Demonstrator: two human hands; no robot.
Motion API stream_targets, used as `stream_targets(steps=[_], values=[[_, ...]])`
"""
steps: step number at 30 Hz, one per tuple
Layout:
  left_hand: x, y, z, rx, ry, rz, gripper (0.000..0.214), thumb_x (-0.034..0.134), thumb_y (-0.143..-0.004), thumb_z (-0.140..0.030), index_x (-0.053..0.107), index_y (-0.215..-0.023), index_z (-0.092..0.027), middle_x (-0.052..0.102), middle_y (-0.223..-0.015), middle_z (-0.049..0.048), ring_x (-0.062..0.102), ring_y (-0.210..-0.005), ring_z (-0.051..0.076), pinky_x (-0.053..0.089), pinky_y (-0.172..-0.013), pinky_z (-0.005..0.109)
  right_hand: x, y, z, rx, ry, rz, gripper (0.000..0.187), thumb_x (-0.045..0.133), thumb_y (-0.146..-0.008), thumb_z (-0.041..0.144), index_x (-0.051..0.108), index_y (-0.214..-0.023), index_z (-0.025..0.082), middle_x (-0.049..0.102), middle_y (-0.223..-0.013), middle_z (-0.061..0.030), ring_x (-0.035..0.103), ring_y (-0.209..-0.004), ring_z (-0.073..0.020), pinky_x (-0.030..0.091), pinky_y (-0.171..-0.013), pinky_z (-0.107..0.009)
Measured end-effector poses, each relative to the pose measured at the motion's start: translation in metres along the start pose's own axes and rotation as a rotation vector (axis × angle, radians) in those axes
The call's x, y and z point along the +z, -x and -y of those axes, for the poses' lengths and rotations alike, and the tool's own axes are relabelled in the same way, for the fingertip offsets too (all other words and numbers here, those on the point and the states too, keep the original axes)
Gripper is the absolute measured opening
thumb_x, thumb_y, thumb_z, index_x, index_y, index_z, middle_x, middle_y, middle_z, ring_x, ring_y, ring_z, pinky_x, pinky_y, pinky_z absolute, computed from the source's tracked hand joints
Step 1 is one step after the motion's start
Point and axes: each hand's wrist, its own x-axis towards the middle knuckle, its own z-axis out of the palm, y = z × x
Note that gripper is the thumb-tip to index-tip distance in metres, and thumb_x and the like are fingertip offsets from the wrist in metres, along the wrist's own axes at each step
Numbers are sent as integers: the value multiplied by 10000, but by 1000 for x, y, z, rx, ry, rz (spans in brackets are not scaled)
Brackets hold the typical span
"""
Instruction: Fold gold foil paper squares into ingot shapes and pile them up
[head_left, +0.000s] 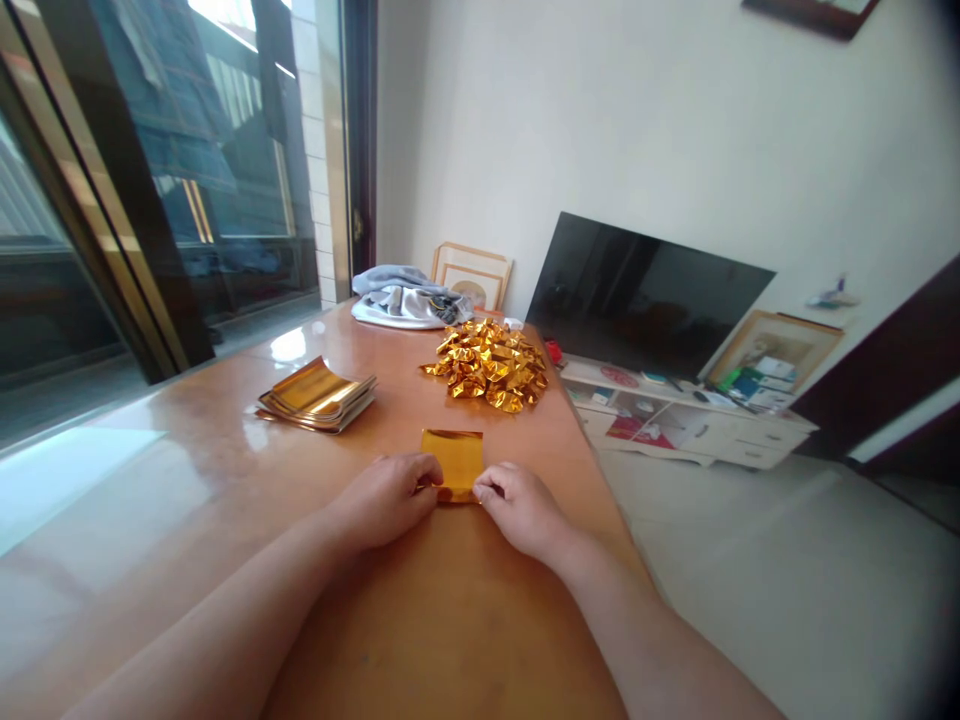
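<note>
A square sheet of gold foil paper (pixel 453 458) lies on the wooden table in front of me, its near edge curled or folded up. My left hand (pixel 394 495) pinches the near left corner of that sheet. At the near right corner, my right hand (pixel 523 505) is closed on the same sheet, thumb and fingertips together. Farther left sits a stack of gold foil paper (pixel 319 395), its sheets slightly bowed. Beyond the sheet rises a pile of folded gold foil pieces (pixel 491 365), crumpled-looking and shiny.
Bundled grey and white cloth (pixel 409 300) rests at the far end of the table (pixel 450 620). The table's right edge drops to a tiled floor. Past it stand a low white cabinet (pixel 720 430) and a large black television (pixel 649 295). Glass sliding doors (pixel 187 150) are on the left.
</note>
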Motion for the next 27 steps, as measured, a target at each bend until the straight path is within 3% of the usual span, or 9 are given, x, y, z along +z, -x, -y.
stream_targets(steps=[13,27], values=[[6,-10,20,-79,31,-58,161,548,-793,-222,706,-820,-231,701,-910,42,632,-833,207,445,-728,282,13,-9,-11,185,-174,-66,147,628,-872,348,664,-823,214,697,-768,1,582,-666,-144,368,-585,-235],[5,-10,21,-171,94,27,166,550,-744,-219,643,-881,-212,635,-707,-15,563,-640,166,329,-557,253,15,-11,-8,241,-114,-94,161,668,-838,376,633,-819,220,661,-716,22,558,-629,-126,343,-569,-224]])
